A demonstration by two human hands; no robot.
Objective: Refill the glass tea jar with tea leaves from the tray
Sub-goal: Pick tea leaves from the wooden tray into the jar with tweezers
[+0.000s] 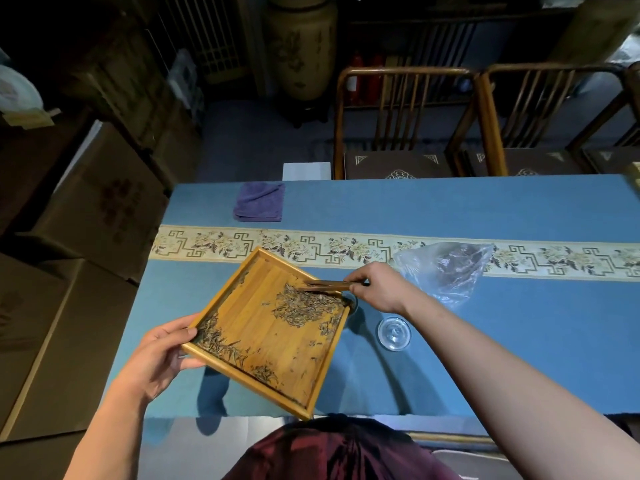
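— So, what is hidden from you right now?

— Mostly the glass tea jar [353, 304]. Only a sliver of its rim shows, past the far right corner of the tray [266, 332], under your right hand [379, 287]. How full it is you cannot tell.

— And your hands?

— Your left hand [162, 353] grips the tray's near left corner, thumb over the rim, and holds it tilted above the desk [485, 358]. Your right hand pinches a wooden scoop [325, 285], its tip lying in the tea leaves [304, 306] heaped toward the jar's corner. More leaves cling along the left and near edges.

— Anything else hard to read?

— The plastic bag [446, 271] right of your hand holds something dark; you cannot tell what.

— The surface and the room?

— A blue cloth covers the desk, with a patterned runner [242, 244] across it. A glass lid [394, 333] lies near the jar and a folded purple towel [259, 201] sits at the far edge. Beyond stand two wooden chairs [408, 123], a large ceramic vase [301, 46], and cardboard boxes [97, 202] stacked at left in dim light.
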